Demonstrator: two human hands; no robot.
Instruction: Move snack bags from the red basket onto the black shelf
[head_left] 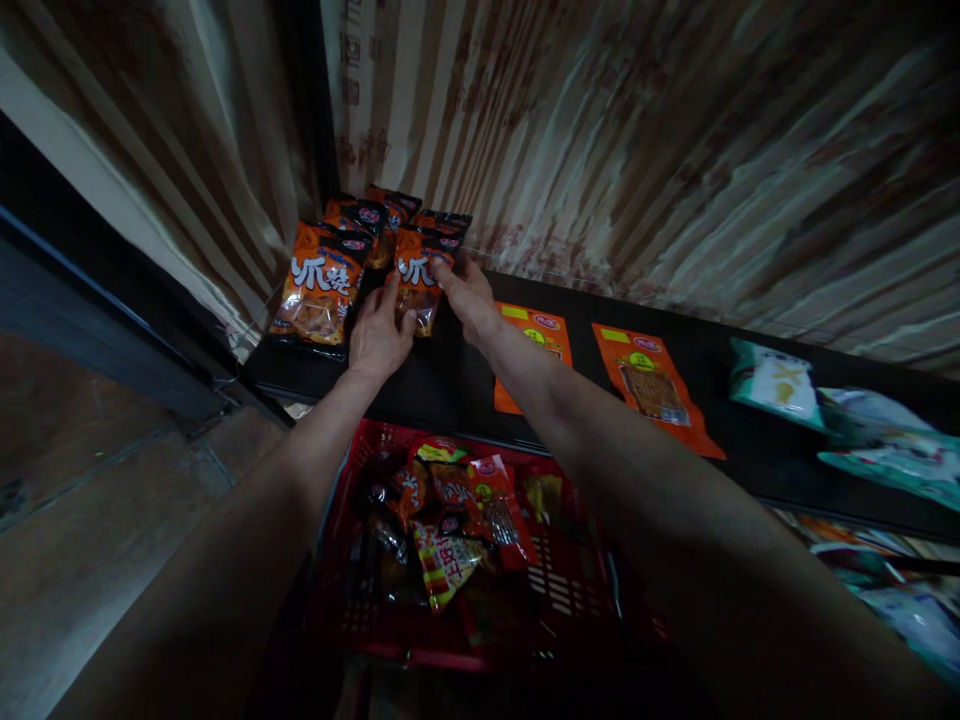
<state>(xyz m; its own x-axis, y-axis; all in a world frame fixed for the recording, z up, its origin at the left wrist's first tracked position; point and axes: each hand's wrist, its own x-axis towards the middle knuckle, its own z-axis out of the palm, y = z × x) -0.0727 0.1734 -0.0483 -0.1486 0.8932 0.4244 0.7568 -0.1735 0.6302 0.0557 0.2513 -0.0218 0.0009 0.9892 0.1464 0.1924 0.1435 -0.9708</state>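
Both my hands are at an orange and black snack bag (417, 270) on the dark shelf (442, 375). My left hand (381, 330) has its fingers and thumb on the bag's lower left side. From the right, my right hand (466, 292) grips the bag's upper right edge. A matching snack bag (319, 285) leans on the shelf to the left. More bags of that kind (352, 215) stand behind these two, partly hidden.
Right along the shelf lie two flat orange packets (652, 385), one partly behind my right forearm, then a green and white bag (776, 385) and another green bag (892, 440). Below stands a red basket (352, 620) with several snack packets. A pleated curtain (600, 150) hangs behind.
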